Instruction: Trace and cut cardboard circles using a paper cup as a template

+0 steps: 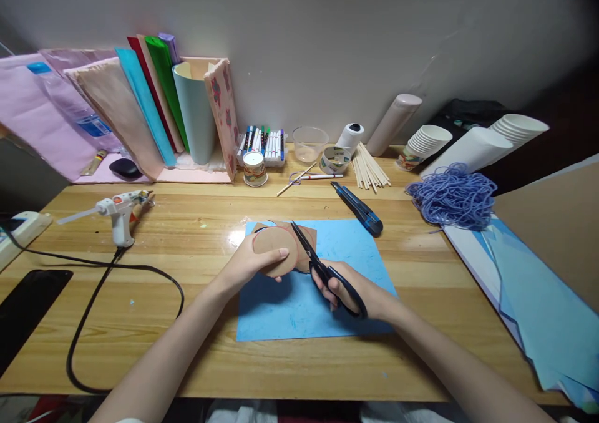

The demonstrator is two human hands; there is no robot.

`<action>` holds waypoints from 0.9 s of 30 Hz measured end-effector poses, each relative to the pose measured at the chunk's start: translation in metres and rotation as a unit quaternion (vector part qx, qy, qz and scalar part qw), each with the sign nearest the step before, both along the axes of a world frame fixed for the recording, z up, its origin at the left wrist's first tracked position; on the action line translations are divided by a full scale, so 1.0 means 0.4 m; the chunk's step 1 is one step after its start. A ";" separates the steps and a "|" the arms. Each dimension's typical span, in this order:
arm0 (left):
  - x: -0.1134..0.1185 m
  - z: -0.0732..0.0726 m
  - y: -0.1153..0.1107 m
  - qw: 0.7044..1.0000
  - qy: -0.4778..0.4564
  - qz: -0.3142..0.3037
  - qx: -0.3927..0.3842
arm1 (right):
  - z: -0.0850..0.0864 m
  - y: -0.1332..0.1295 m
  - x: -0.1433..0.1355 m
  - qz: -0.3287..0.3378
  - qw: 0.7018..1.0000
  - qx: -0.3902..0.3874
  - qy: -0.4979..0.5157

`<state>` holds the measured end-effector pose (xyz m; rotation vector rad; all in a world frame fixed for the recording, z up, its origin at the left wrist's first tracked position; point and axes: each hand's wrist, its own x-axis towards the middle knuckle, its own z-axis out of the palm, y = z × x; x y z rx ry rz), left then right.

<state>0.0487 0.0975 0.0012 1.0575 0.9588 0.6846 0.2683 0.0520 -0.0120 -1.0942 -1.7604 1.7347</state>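
Observation:
My left hand (262, 257) grips a round piece of brown cardboard (272, 242) with a red outline, its thumb pressed on top. More brown cardboard (307, 239) with a dark lower edge lies behind and to the right of the disc. Black scissors (349, 295) are in my right hand (341, 282), fingers through the handles. Their blades look nearly closed and point up and left, over the cardboard beside the disc. Below both hands, a blue sheet (290, 314) lies on the wooden table.
A blue and black cutter (358, 209) lies behind the sheet. On the left are a glue gun (122, 214) and its black cable (156, 268). Markers (262, 142), sticks (369, 166), paper cups (428, 141) and purple cord (453, 197) stand or lie farther back.

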 end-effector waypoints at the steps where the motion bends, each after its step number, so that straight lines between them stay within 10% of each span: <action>1: 0.000 0.001 0.000 1.000 0.005 -0.002 0.000 | -0.002 -0.001 0.000 0.012 1.000 -0.006 0.021; 10: 0.006 0.011 -0.007 0.999 0.011 -0.035 -0.016 | 0.005 -0.013 -0.012 0.032 0.995 -0.080 0.047; 27: 0.002 -0.018 -0.008 1.000 -0.004 -0.011 -0.018 | -0.026 -0.016 -0.001 0.010 0.998 0.028 -0.057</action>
